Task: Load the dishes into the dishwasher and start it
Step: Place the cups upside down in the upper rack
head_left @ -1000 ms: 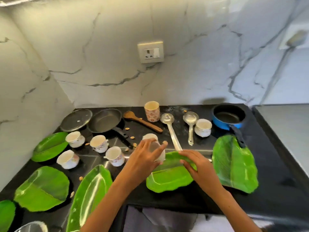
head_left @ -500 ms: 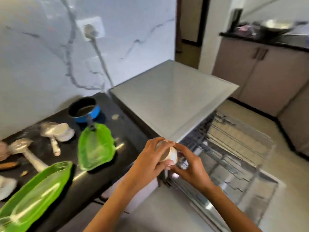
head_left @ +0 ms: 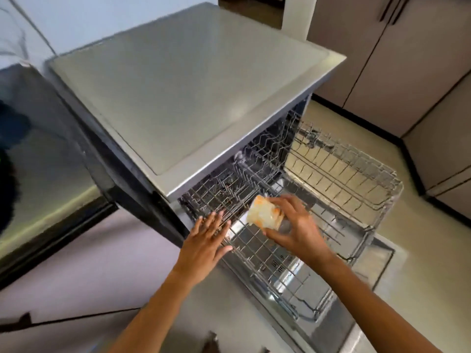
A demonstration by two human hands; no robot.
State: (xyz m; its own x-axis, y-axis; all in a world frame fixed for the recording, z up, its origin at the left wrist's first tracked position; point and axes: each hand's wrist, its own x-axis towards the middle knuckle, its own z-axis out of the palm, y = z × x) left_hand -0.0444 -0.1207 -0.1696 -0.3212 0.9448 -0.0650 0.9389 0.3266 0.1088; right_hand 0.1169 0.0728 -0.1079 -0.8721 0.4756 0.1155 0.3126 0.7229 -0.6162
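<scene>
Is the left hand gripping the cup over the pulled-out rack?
No: the left hand lies open with straight fingers at the rack's near edge, while the right hand alone holds the cup.

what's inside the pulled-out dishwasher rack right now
The rack shows only bare wire tines, no dishes in the visible part. The right hand holds a cup above it, and the left hand covers its near-left corner.

One cup, one dishwasher, two wire racks, two hands.
</scene>
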